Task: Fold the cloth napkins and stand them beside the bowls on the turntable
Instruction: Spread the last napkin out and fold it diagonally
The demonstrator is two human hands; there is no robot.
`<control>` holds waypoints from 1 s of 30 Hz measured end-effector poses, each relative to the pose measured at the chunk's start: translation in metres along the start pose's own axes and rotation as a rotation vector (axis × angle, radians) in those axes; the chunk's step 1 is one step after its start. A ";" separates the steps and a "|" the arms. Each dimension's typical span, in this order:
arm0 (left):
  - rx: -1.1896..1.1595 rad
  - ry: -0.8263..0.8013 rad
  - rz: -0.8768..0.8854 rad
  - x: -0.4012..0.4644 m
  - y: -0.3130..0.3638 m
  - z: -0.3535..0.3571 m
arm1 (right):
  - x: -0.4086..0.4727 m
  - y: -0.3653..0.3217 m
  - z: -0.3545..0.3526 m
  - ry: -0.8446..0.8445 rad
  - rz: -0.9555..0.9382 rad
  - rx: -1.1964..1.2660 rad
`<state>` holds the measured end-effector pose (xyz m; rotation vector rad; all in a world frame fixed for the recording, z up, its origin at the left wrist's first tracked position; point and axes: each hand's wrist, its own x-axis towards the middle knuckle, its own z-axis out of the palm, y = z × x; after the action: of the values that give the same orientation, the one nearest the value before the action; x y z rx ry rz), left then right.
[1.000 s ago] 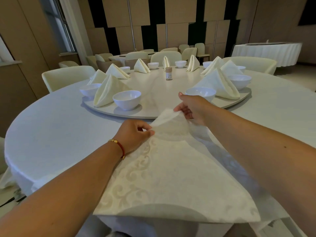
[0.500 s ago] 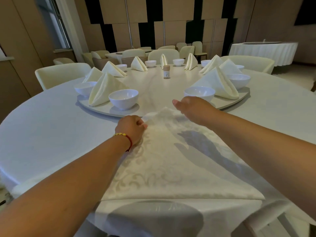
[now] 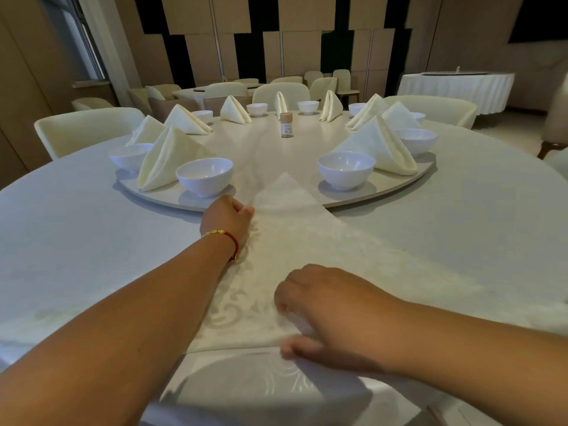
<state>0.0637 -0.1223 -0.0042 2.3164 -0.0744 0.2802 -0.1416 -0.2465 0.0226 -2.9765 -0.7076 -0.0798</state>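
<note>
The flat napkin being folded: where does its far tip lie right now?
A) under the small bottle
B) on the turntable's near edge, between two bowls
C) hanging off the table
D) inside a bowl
B: the napkin's tip overlaps the turntable rim between the two nearest bowls.

The napkin [image 3: 310,259] is matt woven cloth with a faint scroll pattern that catches a slight sheen. The desk [image 3: 76,241] wears a smooth, pale cloth. The bowls [image 3: 204,176] look like glossy white ceramic. The turntable [image 3: 267,149] is smooth with a soft satin shine. The folded napkins [image 3: 167,155] are matt cream fabric. The bracelet [image 3: 222,238] is red cord with shiny gold-coloured beads.
</note>
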 end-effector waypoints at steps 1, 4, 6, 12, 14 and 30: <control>0.028 -0.004 0.009 0.000 -0.001 -0.001 | 0.001 0.002 0.006 0.026 -0.034 0.007; 0.125 -0.068 0.029 -0.004 -0.003 -0.011 | 0.001 0.006 0.008 0.036 -0.089 0.034; 0.247 -0.176 0.048 -0.009 -0.003 -0.020 | -0.006 0.005 -0.001 -0.006 -0.132 0.109; 0.350 -0.264 0.022 -0.026 -0.013 -0.029 | -0.031 0.001 -0.024 -0.212 -0.153 0.183; 0.356 -0.235 0.012 -0.029 -0.014 -0.027 | -0.034 0.001 -0.028 -0.216 -0.079 0.229; 0.421 -0.080 -0.019 -0.028 -0.014 -0.011 | -0.028 0.019 -0.009 -0.025 0.166 0.183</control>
<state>0.0362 -0.1061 -0.0132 2.7453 -0.0352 0.2074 -0.1577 -0.2768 0.0284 -2.8507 -0.4406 0.0313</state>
